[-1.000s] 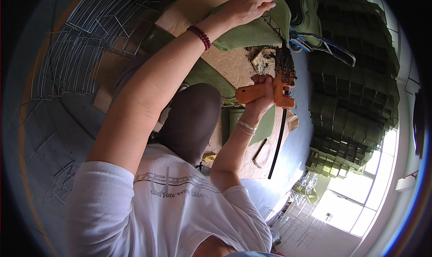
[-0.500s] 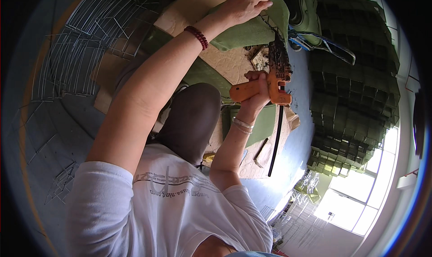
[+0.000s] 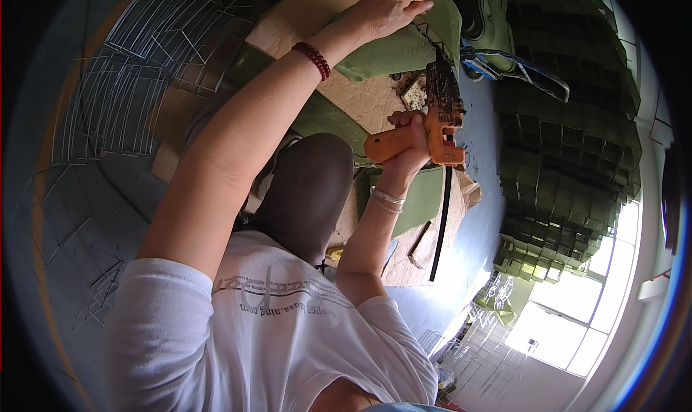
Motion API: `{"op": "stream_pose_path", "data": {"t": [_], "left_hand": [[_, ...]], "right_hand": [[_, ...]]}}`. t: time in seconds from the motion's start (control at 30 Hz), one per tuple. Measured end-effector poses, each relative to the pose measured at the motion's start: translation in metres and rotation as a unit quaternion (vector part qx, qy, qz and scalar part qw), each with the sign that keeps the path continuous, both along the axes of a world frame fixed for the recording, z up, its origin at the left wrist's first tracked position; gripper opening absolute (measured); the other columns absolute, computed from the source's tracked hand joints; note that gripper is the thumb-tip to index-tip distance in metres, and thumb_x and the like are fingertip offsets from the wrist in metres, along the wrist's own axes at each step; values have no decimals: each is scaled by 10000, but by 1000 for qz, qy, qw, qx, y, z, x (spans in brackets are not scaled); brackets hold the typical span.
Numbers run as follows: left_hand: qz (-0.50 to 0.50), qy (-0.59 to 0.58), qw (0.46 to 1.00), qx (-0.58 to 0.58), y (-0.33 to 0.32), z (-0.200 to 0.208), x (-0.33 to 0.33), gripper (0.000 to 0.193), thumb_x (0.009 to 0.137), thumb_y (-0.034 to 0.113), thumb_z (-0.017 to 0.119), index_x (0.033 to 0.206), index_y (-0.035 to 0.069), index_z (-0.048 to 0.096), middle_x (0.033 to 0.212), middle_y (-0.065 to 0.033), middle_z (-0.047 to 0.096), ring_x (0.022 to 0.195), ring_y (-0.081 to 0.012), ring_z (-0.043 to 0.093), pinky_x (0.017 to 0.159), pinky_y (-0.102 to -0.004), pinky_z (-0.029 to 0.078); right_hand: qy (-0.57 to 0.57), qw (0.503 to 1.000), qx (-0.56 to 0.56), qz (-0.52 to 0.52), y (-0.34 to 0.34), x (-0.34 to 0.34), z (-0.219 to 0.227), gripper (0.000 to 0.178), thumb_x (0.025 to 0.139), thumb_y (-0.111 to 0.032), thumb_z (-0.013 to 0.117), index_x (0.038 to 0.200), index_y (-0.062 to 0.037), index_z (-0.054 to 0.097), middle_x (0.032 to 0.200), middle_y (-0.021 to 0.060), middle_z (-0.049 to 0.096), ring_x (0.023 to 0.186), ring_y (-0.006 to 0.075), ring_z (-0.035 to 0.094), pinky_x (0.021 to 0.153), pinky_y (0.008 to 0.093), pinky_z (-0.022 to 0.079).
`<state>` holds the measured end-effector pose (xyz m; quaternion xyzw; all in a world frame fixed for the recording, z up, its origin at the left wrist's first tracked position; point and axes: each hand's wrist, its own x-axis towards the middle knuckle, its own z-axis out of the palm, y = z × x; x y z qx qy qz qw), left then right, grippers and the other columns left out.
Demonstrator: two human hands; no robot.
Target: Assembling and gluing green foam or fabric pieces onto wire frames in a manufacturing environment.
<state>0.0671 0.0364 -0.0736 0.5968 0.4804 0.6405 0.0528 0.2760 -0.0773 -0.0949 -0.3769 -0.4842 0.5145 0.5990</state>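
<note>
My right hand (image 3: 412, 147) is wrapped round the grip of an orange glue gun (image 3: 441, 134). Its front end is blackened and crusted, and points away from me. A long, straight black glue stick (image 3: 442, 221) runs out of its back toward me. My left hand (image 3: 393, 10) is farther off, fingers pressed together at a green felt-like fabric piece (image 3: 389, 55); the fingertips' exact hold is partly hidden. The gun's tip is close to the fabric's right edge, where thin wire shows. I cannot tell whether they touch.
Cardboard (image 3: 360, 98) lies under the work, with a dark-stained block (image 3: 414, 95) on it. Wire frames (image 3: 115, 87) are piled at the left. A tall stack of green boxes (image 3: 569, 138) stands at the right. A blue-and-black item (image 3: 515, 66) sits beyond the gun.
The glue gun and my right hand have shifted slightly left and away from me. My left hand has moved a touch left, still at the green fabric.
</note>
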Motion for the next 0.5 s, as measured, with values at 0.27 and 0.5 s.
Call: {"op": "stream_pose_path", "data": {"t": [0.27, 0.5], "left_hand": [[5, 16, 1000, 6, 1, 0, 0, 348, 986, 261, 498, 964, -44, 665, 838, -188, 650, 797, -329, 627, 731, -415, 507], [18, 23, 999, 16, 3, -2, 0, 344, 982, 265, 503, 946, -33, 671, 825, -175, 655, 773, -319, 630, 706, -410, 511]], "right_hand": [[-2, 1000, 1, 15, -4, -11, -1, 106, 885, -47, 569, 976, -16, 527, 752, 78, 536, 716, 220, 546, 712, 390, 488], [0, 1000, -13, 20, -12, -25, 5, 129, 869, -13, 566, 994, 7, 539, 781, 95, 585, 728, 206, 585, 707, 330, 467]]}}
